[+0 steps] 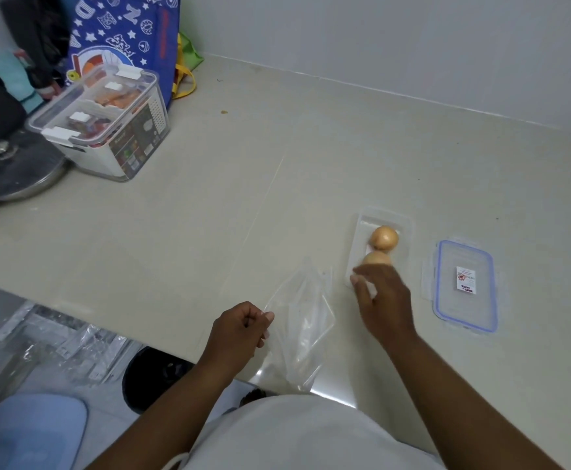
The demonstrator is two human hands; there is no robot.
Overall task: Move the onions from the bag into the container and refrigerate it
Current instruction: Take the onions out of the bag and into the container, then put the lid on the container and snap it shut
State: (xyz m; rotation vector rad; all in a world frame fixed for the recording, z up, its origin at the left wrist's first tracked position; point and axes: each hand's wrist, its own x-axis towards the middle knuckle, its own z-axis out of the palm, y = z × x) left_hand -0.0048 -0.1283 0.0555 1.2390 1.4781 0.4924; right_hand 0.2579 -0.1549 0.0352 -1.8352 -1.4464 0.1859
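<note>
At the near edge of the counter (209, 205), the left hand (240, 329) is closed in a pinch on the mouth of the clear plastic bag (302, 320), which lies flat and appears empty. Just to its right, the right hand (381, 300) hovers over the near end of the clear container (362, 228), fingers loosely spread; motion blur prevents confirming whether it grips anything, and it appears released. Inside the container, 2 onions (384, 237) lie touching each other, 1 toward the far end and 1 partly hidden behind the right hand's fingers. The blue-rimmed lid (465, 286) lies flat on the counter just beside the container, toward the right edge. Toward the far left corner stand a larger latched storage box (107, 130) and a blue patterned bag (124, 32). Judged step: transfer of the onions is at or near completion. The next move calls for letting go of the bag, picking up the lid, aligning it over the container rim, and pressing its 4 sides shut before carrying the container to the refrigerator, which is not in view.
</note>
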